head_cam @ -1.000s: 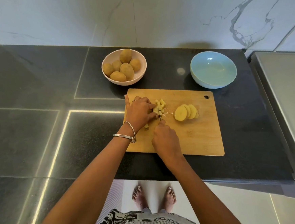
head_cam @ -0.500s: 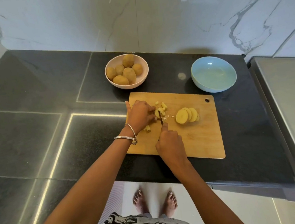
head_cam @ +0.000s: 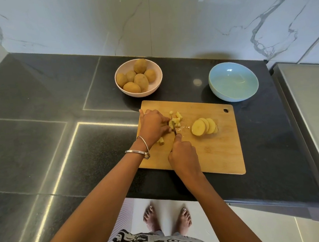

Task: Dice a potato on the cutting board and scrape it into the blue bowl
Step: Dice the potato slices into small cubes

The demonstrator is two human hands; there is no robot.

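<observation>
Meanwhile, whole potatoes (head_cam: 140, 79) in pink bowl (head_cam: 156, 83), blue bowl (head_cam: 233, 81) bare; right grip (head_cam: 183, 154) round knife (head_cam: 174, 129), left grip (head_cam: 153, 125) pinching strips (head_cam: 172, 123).

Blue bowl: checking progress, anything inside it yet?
The blue bowl shows only its bare inside, no potato pieces. Its near inner wall is hidden by the rim.

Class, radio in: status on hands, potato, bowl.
Left hand steadying potato strips; right hand gripping knife. Slices uncut. Blue bowl empty, unobstructed.
</observation>
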